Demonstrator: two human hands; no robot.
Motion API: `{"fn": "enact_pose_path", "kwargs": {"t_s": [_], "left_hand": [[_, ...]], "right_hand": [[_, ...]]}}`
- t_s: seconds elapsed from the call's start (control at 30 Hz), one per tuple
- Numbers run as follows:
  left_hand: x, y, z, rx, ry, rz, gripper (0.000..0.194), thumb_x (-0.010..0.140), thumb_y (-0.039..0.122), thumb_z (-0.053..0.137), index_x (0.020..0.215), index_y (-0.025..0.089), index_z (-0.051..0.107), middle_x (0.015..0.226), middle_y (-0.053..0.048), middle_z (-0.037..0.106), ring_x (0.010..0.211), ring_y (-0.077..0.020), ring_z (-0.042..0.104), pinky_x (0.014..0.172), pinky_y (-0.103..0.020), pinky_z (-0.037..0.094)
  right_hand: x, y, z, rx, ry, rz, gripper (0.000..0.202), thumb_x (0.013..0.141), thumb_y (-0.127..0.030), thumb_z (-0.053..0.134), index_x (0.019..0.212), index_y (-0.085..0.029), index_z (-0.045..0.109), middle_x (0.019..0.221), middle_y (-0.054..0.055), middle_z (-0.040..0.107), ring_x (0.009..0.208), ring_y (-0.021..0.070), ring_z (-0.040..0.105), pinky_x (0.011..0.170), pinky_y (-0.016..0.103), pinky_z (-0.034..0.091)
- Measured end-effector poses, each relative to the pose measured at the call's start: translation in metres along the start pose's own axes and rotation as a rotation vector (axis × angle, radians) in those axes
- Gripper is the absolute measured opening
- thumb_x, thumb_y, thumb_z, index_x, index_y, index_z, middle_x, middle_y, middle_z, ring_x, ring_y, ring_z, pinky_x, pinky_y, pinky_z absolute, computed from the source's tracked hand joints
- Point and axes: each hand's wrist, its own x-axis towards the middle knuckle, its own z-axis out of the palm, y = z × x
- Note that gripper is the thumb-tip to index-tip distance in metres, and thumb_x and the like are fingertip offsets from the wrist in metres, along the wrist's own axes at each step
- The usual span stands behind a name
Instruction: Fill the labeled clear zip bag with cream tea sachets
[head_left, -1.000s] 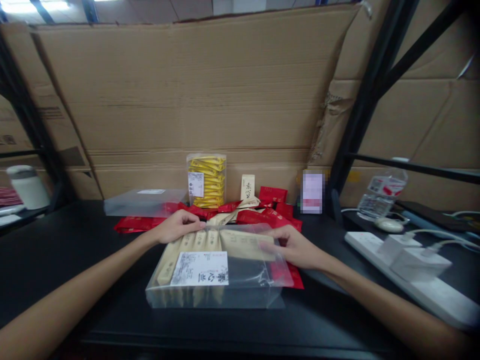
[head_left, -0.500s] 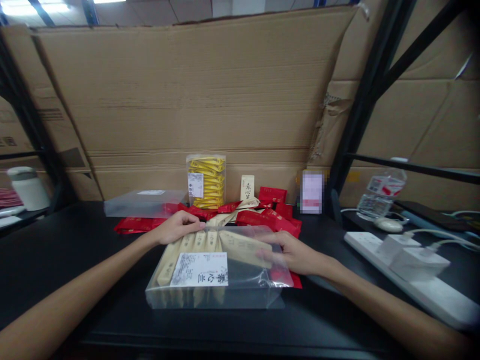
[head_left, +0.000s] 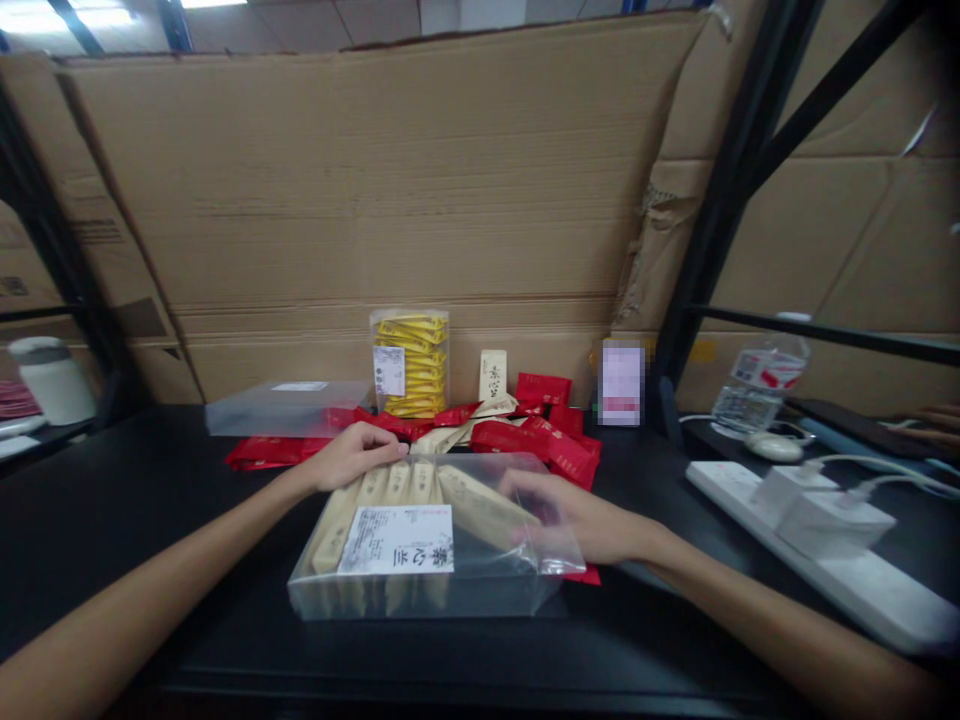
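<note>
A clear plastic box (head_left: 480,590) with a white label lies on the black table, its opening toward the right. Several cream packets (head_left: 397,487) stand in a row in its left part. My left hand (head_left: 358,456) is closed on the box's far edge near those packets. Through the opening reaches my right hand (head_left: 555,508), its thumb and fingers around the end of one slanted cream packet (head_left: 484,508) inside the box.
Red packets (head_left: 510,440) and cream ones lie behind the box. Further back are a box of yellow packets (head_left: 411,365) and a flat clear box (head_left: 285,408). A power strip (head_left: 817,550) with chargers and a bottle (head_left: 761,378) are on the right; a white cup (head_left: 52,380) is at left.
My right hand has moved a little deeper into the box. The cream packet at its fingers now slants more steeply. My left hand has stayed in place.
</note>
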Motion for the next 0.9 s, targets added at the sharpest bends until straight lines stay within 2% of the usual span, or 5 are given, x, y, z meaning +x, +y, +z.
{"fn": "enact_pose_path", "kwargs": {"t_s": [0.2,0.3,0.37,0.5,0.9], "left_hand": [[0.000,0.001,0.002,0.030,0.069,0.042,0.034,0.096,0.044,0.062,0.093,0.014,0.078,0.095,-0.008,0.076,0.090,-0.0217,0.066,0.081,-0.030,0.047],[0.000,0.000,0.003,0.048,0.105,0.076,0.031,0.095,0.043,0.064,0.096,0.016,0.078,0.105,-0.010,0.076,0.100,-0.0240,0.067,0.092,-0.033,0.048],[0.000,-0.001,0.003,0.059,0.091,0.075,0.030,0.096,0.043,0.063,0.097,0.017,0.079,0.107,-0.010,0.077,0.103,-0.0242,0.067,0.095,-0.033,0.048],[0.001,-0.004,0.002,0.039,0.040,0.040,0.032,0.098,0.044,0.061,0.101,0.019,0.081,0.113,-0.010,0.077,0.110,-0.0248,0.067,0.100,-0.033,0.047],[0.000,-0.003,0.004,-0.005,0.049,-0.057,0.039,0.097,0.050,0.064,0.118,0.020,0.077,0.123,-0.010,0.074,0.117,-0.0251,0.063,0.102,-0.032,0.044]], "right_hand": [[0.007,0.007,0.012,0.184,0.137,-0.016,0.047,0.067,-0.041,0.094,0.069,-0.018,0.052,0.072,-0.005,0.053,0.066,0.0108,0.046,0.057,0.022,0.036],[0.007,0.004,0.011,0.232,0.095,0.003,0.042,0.061,-0.040,0.097,0.075,-0.017,0.065,0.078,-0.002,0.065,0.071,0.0134,0.058,0.063,0.025,0.046],[0.006,0.000,0.008,0.227,0.030,0.010,0.042,0.065,-0.041,0.096,0.094,-0.018,0.076,0.094,0.003,0.074,0.083,0.0176,0.067,0.075,0.030,0.054],[0.003,-0.004,0.004,0.144,-0.061,0.037,0.041,0.092,-0.047,0.073,0.124,-0.021,0.076,0.112,0.007,0.078,0.099,0.0211,0.072,0.089,0.036,0.057],[0.002,-0.002,0.009,-0.050,-0.061,-0.107,0.037,0.107,-0.037,0.052,0.137,-0.024,0.068,0.140,0.008,0.069,0.131,0.0235,0.062,0.116,0.046,0.045]]}}
